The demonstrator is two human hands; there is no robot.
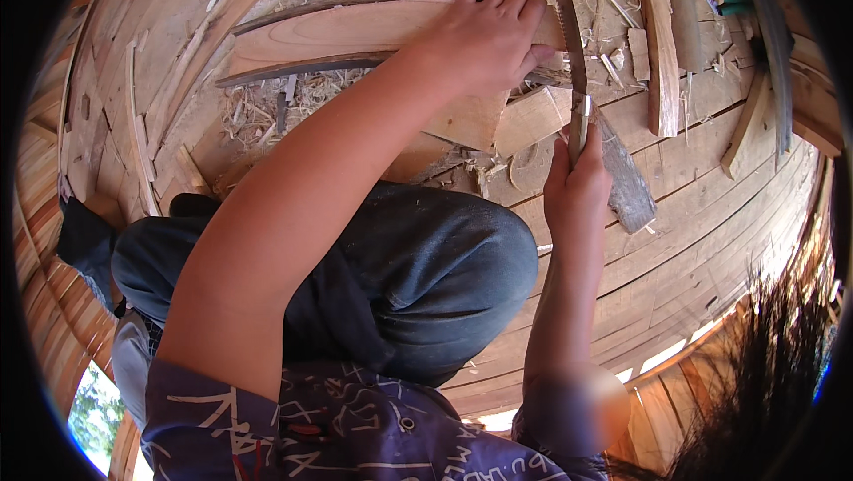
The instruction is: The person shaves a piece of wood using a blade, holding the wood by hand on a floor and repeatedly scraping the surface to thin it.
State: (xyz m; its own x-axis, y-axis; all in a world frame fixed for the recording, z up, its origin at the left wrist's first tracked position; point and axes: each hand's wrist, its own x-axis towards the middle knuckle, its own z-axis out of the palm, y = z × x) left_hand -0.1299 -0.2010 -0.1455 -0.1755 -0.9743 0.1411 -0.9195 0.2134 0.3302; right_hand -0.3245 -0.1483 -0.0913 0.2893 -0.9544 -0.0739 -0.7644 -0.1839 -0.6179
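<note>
My right hand (577, 177) is closed around the grip of a handsaw. The saw's long, narrow blade (573, 37) points away from me, its toothed edge beside the end of a wooden board (333, 30). That board is pale, with dark edges, and stretches off to the left. My left hand (498, 41) grips it near the right end, fingers bent over the top and thumb toward the blade. Wooden blocks (538, 119) lie under and beside this end. Whether the teeth touch the wood, I cannot tell.
A weathered wood piece (626, 174) lies just right of the saw grip. Beyond it, longer wood strips (657, 46) rest on the plank floor (693, 214). Shavings (249, 112) and offcuts are scattered around the board. My bent knee (471, 259) is close below the work.
</note>
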